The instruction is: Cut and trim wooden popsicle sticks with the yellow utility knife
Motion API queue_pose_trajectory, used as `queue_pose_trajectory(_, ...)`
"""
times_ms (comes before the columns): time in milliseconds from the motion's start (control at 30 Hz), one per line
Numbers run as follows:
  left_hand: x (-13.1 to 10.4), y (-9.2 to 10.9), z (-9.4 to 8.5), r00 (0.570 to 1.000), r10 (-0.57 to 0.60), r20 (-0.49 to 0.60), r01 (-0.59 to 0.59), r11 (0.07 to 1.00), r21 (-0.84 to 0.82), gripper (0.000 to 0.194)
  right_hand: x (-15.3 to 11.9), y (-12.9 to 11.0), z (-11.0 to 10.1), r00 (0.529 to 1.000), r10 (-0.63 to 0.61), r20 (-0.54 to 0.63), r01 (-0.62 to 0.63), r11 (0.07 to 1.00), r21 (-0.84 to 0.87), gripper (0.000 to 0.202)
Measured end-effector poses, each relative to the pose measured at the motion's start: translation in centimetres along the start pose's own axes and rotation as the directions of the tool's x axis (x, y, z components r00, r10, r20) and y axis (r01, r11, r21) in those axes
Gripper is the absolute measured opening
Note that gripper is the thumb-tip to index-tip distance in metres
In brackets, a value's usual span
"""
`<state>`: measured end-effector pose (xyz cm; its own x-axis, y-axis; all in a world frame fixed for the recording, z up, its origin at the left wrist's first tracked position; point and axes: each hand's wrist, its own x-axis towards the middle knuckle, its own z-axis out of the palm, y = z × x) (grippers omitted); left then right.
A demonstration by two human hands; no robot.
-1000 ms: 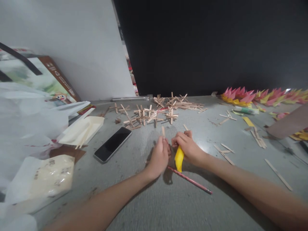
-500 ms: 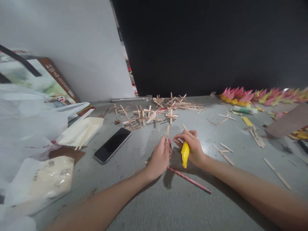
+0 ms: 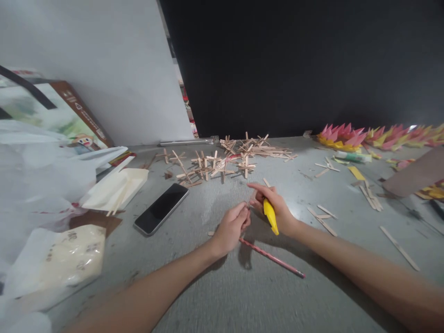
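My left hand [image 3: 231, 227] is closed, its fingertips pinched near the middle of the table. The wooden craft stick seen in it half a second ago is now hidden by the fingers. Close on the right, my right hand [image 3: 275, 208] grips a curved yellow plastic tool [image 3: 270, 216], whose exact kind I cannot tell. Its index finger points out to the left, and something thin and clear seems to lie between the two hands. A pink twisted pencil [image 3: 274, 259] lies below them on the table. One loose craft stick [image 3: 266, 182] rests just beyond my right hand.
Crossed craft sticks [image 3: 215, 166] are heaped at the back. On the left are a phone [image 3: 161, 209], a white tray [image 3: 133, 185] with chopsticks, and plastic bags [image 3: 41, 175]. Pink and yellow paper flowers [image 3: 342, 138], a glue stick [image 3: 352, 157] and loose sticks lie right. A black panel [image 3: 305, 69] stands behind.
The craft stick standing up from my left hand has gone from sight. My right hand has turned, swinging the yellow tool's lower end to the right, and its index finger has stretched out.
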<state>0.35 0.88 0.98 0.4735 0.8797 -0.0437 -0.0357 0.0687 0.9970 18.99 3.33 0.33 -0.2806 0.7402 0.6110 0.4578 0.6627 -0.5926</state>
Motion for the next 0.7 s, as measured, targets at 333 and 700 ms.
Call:
queue_pose_trajectory(333, 0.0, 0.2, 0.5, 0.998, 0.07, -0.004, -0.065, 0.938, 0.339, 0.036, -0.1, 0.0, 0.0, 0.999, -0.037, -0.021, 0.037, 0.999, -0.002, 0.009)
queue_pose_trajectory(700, 0.1, 0.2, 0.2, 0.947, 0.172, -0.271, -0.09, 0.953, 0.29, 0.048, -1.1, -2.0, -1.1, 0.94, 0.001, -0.34, 0.046, 0.99, 0.132, 0.039)
